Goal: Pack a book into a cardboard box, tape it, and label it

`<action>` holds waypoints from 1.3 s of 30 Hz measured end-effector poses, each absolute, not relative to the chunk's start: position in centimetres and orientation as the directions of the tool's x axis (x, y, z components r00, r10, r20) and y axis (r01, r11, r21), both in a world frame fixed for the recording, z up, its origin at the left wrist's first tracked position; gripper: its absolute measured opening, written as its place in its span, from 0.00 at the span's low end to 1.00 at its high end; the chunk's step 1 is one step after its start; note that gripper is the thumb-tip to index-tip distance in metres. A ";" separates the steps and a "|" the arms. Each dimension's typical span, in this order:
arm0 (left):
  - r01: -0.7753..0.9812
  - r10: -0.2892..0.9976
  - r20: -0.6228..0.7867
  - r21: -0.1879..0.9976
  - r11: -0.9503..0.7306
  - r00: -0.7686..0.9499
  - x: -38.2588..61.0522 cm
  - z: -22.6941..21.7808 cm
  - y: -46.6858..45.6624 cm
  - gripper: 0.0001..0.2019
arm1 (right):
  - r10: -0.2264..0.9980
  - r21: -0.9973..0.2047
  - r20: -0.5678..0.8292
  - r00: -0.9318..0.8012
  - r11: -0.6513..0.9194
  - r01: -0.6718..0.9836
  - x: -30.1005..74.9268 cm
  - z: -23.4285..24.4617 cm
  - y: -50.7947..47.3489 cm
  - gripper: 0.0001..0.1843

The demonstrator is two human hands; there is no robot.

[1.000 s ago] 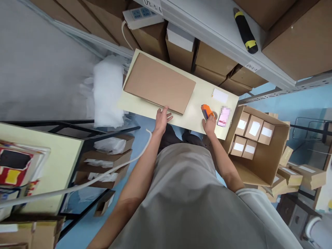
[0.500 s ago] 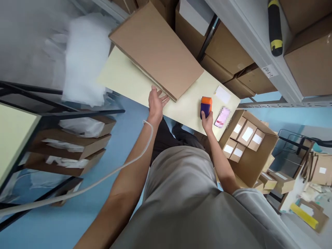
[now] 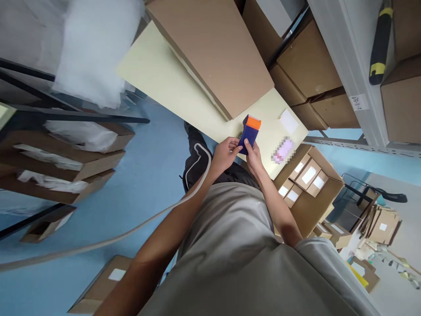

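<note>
My right hand [image 3: 253,157] is closed around the lower end of a small dark blue and orange box [image 3: 250,134], its thumb lying on the blue face. From the other side, my left hand [image 3: 227,151] pinches the box's lower left edge with curled fingers. A small greyish item shows just behind the left fingertips, too hidden to name. Around my left wrist runs a pale cord [image 3: 184,199] that trails off to the left. Both hands are over the front edge of the cream table [image 3: 158,66].
A large cardboard box [image 3: 217,52] lies on the table, beside a white paper [image 3: 289,121] and a blurred-out pink phone-like item [image 3: 283,150]. An open carton [image 3: 315,210] with several labelled small boxes stands at the right. Shelving [image 3: 348,66] rises behind; a rack [image 3: 75,118] is at left.
My left hand has left the large cardboard box's side and moved right onto the blue and orange box. My right hand has drawn that box slightly left, turning it. The view has shifted.
</note>
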State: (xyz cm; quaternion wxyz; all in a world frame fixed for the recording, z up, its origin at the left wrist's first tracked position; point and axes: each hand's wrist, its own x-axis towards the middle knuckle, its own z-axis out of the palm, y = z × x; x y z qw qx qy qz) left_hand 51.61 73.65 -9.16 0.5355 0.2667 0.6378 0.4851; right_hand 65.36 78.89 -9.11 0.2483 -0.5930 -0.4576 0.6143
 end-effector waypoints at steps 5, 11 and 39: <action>-0.176 0.864 -0.459 0.886 0.429 -0.208 50.4 -9.7 72.5 0.12 | 0.818 -0.831 -0.533 -0.215 -0.457 0.318 65.4 -8.7 78.2 0.39; -0.140 0.834 -0.398 0.917 0.373 -0.381 48.1 -8.0 71.7 0.28 | 0.856 -0.832 -0.376 -0.354 -0.145 0.535 68.1 -6.7 77.5 0.31; 0.475 0.997 0.024 0.880 0.013 -0.073 42.5 3.4 68.6 0.15 | 0.621 -0.450 -0.007 -0.784 0.698 0.557 71.6 -2.6 76.2 0.16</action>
